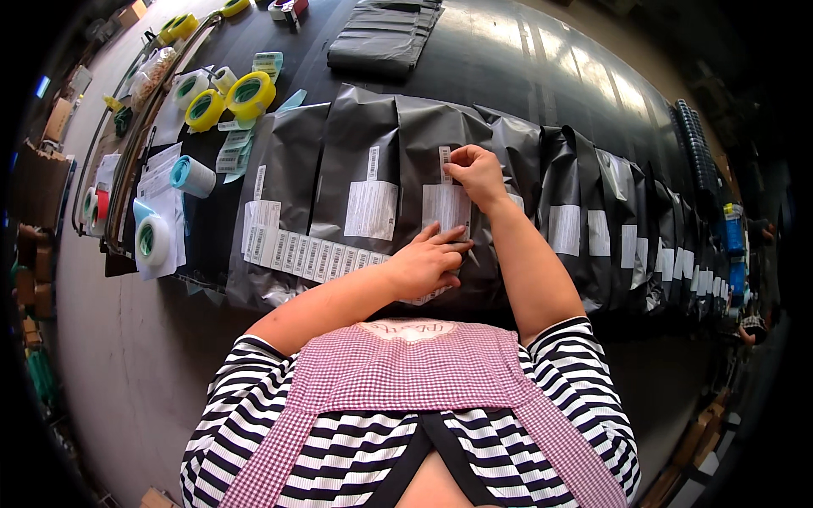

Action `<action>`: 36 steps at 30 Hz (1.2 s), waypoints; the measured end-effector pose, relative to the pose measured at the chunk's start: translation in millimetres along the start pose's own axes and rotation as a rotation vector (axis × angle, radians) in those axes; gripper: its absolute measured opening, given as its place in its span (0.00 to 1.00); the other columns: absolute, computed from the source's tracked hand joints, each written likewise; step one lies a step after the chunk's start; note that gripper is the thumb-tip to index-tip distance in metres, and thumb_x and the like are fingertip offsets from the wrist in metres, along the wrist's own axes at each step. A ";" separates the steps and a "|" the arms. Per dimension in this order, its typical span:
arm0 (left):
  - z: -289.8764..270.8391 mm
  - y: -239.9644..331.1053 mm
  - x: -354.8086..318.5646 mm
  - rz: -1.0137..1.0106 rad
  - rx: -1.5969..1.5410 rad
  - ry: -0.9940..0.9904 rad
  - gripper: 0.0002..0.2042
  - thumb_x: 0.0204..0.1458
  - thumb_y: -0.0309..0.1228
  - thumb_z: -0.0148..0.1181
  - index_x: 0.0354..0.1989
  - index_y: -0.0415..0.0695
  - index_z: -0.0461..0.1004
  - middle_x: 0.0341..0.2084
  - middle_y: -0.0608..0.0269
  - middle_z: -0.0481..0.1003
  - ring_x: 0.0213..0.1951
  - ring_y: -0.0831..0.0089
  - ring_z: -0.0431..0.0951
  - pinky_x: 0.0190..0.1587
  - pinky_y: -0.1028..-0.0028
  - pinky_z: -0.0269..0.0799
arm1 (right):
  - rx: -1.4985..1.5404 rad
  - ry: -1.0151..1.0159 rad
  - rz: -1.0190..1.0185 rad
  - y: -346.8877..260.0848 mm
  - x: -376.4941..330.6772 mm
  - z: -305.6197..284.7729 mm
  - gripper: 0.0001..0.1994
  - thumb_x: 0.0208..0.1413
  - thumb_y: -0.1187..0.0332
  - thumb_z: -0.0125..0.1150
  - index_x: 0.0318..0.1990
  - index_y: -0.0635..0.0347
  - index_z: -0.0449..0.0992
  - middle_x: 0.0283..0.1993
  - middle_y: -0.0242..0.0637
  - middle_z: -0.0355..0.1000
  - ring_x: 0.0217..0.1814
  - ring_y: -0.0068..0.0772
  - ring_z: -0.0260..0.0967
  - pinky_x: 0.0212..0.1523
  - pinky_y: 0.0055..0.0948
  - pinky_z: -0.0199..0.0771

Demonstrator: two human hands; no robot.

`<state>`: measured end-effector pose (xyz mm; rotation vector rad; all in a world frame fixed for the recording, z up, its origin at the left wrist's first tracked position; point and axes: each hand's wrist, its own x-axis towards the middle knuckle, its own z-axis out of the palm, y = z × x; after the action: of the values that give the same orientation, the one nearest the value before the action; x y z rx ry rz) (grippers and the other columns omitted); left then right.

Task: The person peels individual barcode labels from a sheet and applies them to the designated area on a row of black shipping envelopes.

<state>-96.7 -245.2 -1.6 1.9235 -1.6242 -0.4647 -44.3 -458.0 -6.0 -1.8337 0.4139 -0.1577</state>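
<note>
My right hand pinches the edge of a narrow white barcode label, which lies against a dark grey plastic mailing bag. Below it, a larger white shipping label is on the same bag. My left hand rests on the lower part of that bag, fingers stretched to the right over the shipping label's bottom edge. A long strip of barcode labels runs from the left bag to under my left wrist. The neighbouring bag carries a shipping label and a barcode label.
More labelled bags overlap in a row to the right. Yellow tape rolls, a blue label roll and a white roll sit at the left. Folded dark bags lie at the back of the black table.
</note>
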 end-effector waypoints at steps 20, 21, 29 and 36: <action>-0.1 3.3 6.1 -0.039 -0.015 -0.013 0.12 0.57 0.39 0.64 0.31 0.43 0.73 0.67 0.61 0.67 0.76 0.56 0.50 0.75 0.44 0.40 | -0.505 0.276 -0.394 0.6 20.9 3.4 0.30 0.38 0.70 0.80 0.51 0.59 0.71 0.43 0.40 0.71 0.47 0.42 0.73 0.50 0.38 0.74; -0.9 3.7 6.8 -0.040 -0.015 -0.017 0.12 0.57 0.39 0.64 0.31 0.43 0.73 0.67 0.61 0.67 0.76 0.56 0.50 0.75 0.44 0.40 | -0.507 0.316 -0.358 -2.7 29.0 2.8 0.30 0.38 0.70 0.81 0.50 0.60 0.71 0.42 0.39 0.72 0.47 0.42 0.73 0.49 0.38 0.74; -13.3 5.7 4.4 -0.137 -0.201 0.051 0.12 0.56 0.36 0.66 0.30 0.42 0.72 0.64 0.60 0.71 0.73 0.56 0.57 0.73 0.50 0.48 | 0.109 0.236 -0.191 -6.3 -4.1 -16.3 0.14 0.56 0.66 0.70 0.45 0.62 0.75 0.33 0.34 0.77 0.36 0.28 0.75 0.41 0.28 0.75; -42.0 24.1 27.7 -0.427 -0.696 0.345 0.10 0.53 0.32 0.70 0.35 0.39 0.78 0.29 0.63 0.78 0.35 0.77 0.76 0.41 0.73 0.73 | 0.247 -0.303 -0.072 -30.6 -144.4 -58.7 0.14 0.51 0.68 0.76 0.40 0.62 0.77 0.36 0.27 0.76 0.38 0.16 0.72 0.41 0.20 0.73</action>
<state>-84.6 -266.1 48.7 1.6650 -0.6913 -0.7072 -190.6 -451.4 55.4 -1.5966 0.1103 0.0210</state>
